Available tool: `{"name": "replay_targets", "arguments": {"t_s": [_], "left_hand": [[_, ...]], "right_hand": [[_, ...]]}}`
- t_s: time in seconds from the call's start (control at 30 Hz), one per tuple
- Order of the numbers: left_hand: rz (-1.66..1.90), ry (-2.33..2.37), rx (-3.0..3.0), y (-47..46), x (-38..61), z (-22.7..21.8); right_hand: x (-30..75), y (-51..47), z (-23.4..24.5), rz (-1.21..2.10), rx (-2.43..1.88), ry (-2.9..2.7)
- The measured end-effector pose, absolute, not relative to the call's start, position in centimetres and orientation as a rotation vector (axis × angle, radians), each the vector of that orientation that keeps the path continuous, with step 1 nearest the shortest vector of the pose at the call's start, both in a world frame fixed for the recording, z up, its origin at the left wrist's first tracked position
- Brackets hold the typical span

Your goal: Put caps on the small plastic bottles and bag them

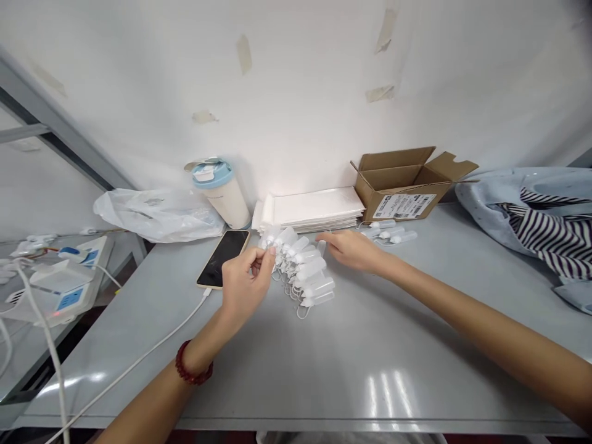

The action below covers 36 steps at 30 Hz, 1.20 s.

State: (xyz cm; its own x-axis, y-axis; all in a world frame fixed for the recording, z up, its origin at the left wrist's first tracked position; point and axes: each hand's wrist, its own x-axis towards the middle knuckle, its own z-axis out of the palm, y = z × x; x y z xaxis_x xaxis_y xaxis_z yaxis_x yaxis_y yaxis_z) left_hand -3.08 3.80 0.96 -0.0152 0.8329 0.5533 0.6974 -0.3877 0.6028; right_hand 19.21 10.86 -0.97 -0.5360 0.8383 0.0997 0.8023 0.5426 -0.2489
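My left hand (245, 280) is closed in a pinch on the end of a small white plastic piece at the upper left of a row of small white capped vials (308, 271) with thin loops, lying on the grey table (361, 364). My right hand (354, 248) rests palm down just right of the row, with its fingers curled and its fingertips touching the top vials. A red bead bracelet (192, 369) is on my left wrist.
A black phone (223, 258) on a white cable lies left of my hands. Behind it are a blue-lidded cup (222, 192), a stack of white bags (312, 208), an open cardboard box (404, 182) and more vials (391, 231). Striped cloth (541, 222) lies right, a clear plastic bag (157, 213) left.
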Motion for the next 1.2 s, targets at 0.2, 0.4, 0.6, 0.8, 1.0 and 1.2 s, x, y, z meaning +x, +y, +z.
{"name": "replay_targets", "arguments": {"t_s": [0.2, 0.4, 0.6, 0.8, 1.0, 1.2], "left_hand": [[1.41, 1.641, 2.15, 3.7, -3.1, 1.1], [1.357, 1.495, 2.258, 2.6, -2.1, 1.0], [1.056, 1.266, 2.372, 1.5, -1.1, -0.1], [0.936, 1.114, 2.471, 1.3, -1.0, -0.9], [0.956, 0.979, 2.815, 1.4, -0.8, -1.5], [0.975, 0.905, 2.823, 1.2, -0.5, -1.4]], "right_hand": [[21.3, 9.8, -1.4, 0.392, -1.451, -2.513], [24.1, 5.7, -0.5, 0.445, -1.504, -2.212], [23.6, 2.4, 0.5, 0.688, -1.217, -2.114], [22.7, 0.7, 1.3, 0.879, -1.134, -2.279], [22.6, 0.4, 1.3, 0.926, -1.102, -2.276], [22.6, 0.3, 1.4, 0.947, -1.124, -2.261]]}}
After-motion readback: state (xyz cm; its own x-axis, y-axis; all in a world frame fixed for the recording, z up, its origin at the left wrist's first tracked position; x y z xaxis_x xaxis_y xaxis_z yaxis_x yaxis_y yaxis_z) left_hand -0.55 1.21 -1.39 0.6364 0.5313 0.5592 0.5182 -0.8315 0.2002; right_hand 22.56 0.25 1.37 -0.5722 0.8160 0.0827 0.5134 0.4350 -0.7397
